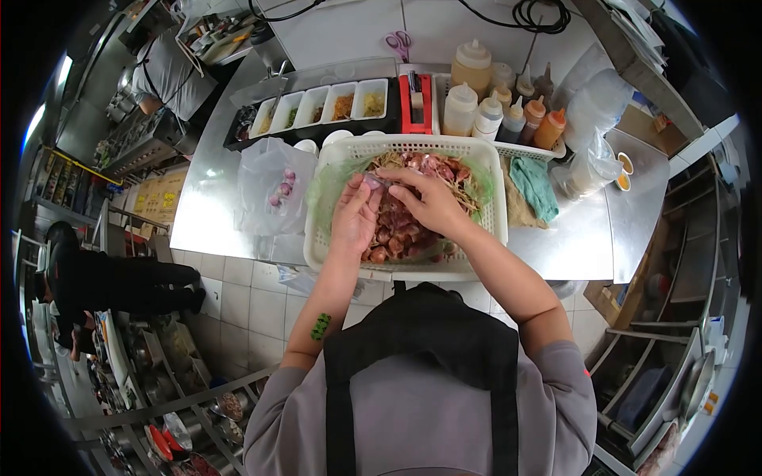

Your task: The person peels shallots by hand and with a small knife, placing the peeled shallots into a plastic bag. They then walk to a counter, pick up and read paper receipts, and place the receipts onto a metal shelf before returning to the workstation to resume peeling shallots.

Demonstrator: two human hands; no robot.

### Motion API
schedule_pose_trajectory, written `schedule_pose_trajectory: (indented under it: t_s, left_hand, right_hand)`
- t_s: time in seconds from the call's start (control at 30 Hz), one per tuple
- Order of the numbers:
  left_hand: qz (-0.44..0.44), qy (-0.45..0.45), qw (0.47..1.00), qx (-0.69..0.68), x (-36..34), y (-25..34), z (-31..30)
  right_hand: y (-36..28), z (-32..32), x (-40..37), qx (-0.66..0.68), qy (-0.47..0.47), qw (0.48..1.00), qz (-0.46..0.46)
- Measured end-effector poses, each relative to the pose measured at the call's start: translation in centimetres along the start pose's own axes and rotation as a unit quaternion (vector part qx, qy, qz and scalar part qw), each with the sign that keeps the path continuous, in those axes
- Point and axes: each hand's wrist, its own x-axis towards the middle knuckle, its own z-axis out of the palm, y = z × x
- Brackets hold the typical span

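Note:
A white plastic basket [498, 218] lined with a green bag holds many reddish-brown shallots [397, 234] and dry stalks. Above its left part, my left hand [355, 213] has its fingers closed around a small purple shallot [373, 182]. My right hand [429, 200] meets it from the right, fingertips bent at the same shallot; whether they grip anything of their own is hidden. Left of the basket lies a clear plastic bag [258, 202] with several peeled purple shallots [281, 189] inside.
Behind the basket stand a tray of condiment tubs [343, 108], a red device [415, 103] and several squeeze bottles [460, 109]. Pink scissors [398, 44] lie farther back. A green cloth [533, 186] is at the right. Two people [171, 75], [119, 274] are at the left.

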Motion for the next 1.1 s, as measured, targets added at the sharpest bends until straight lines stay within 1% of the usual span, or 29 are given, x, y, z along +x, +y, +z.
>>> schedule_pose_trajectory:
  t_s: [0.07, 0.3, 0.37, 0.5, 0.53, 0.57, 0.6, 0.67, 0.7, 0.77, 0.83, 0.9, 0.97, 1.1]
  left_hand:
    - [-0.004, -0.012, 1.000, 0.004, -0.1, 0.0, -0.1]
    - [-0.031, -0.041, 0.998, 0.019, -0.4, 0.4, 1.2]
    - [-0.037, -0.041, 0.998, 0.015, -0.4, 0.5, 0.6]
    - [-0.046, -0.035, 0.998, 0.013, -0.5, 0.6, 0.7]
    - [-0.046, -0.035, 0.998, 0.013, -0.4, 0.6, 0.8]
    - [-0.022, -0.031, 0.999, 0.030, -0.4, 0.5, 0.9]
    - [0.002, -0.026, 0.999, 0.047, -0.5, 0.4, 1.0]
    - [0.005, -0.024, 0.998, 0.056, -0.5, 0.3, 1.1]
    - [0.007, -0.022, 0.998, 0.064, -0.5, 0.3, 1.1]
    - [0.012, -0.031, 0.998, 0.055, -0.5, 0.2, 1.1]
    - [0.019, -0.039, 0.998, 0.047, -0.5, 0.2, 0.8]
    - [0.034, -0.065, 0.996, 0.048, -0.4, 0.1, 0.5]
    - [0.042, -0.065, 0.995, 0.059, -0.4, 0.1, 0.6]
    - [0.069, -0.075, 0.992, 0.072, -0.6, 0.2, 1.2]
  right_hand:
    - [-0.1, -0.1, 0.1, -0.039, 0.006, 0.999, 0.024]
    - [0.0, -0.9, 0.2, -0.015, 0.053, 0.998, 0.026]
    - [0.0, -1.6, 0.2, -0.034, 0.045, 0.994, 0.091]
    - [0.4, -1.6, 0.2, -0.035, 0.049, 0.996, 0.067]
    - [0.1, -1.3, 0.1, 0.035, 0.029, 0.995, 0.088]
    - [-0.3, -1.1, 0.0, 0.105, 0.009, 0.988, 0.109]
    - [-0.7, -1.1, -0.1, 0.105, 0.008, 0.988, 0.109]
    - [-1.4, -1.1, -0.1, 0.051, -0.029, 0.996, 0.068]
    - [-1.2, -1.0, -0.1, 0.051, -0.029, 0.996, 0.068]
    - [-0.6, -0.9, 0.0, 0.051, -0.043, 0.997, 0.037]
    - [-0.7, -0.9, 0.0, 0.045, -0.043, 0.997, 0.040]
    - [-0.7, -0.8, 0.0, 0.039, -0.044, 0.997, 0.043]
    - [-0.7, -0.8, 0.0, 0.068, -0.021, 0.996, 0.059]
    - [-0.2, -1.4, 0.1, 0.087, 0.004, 0.994, 0.061]
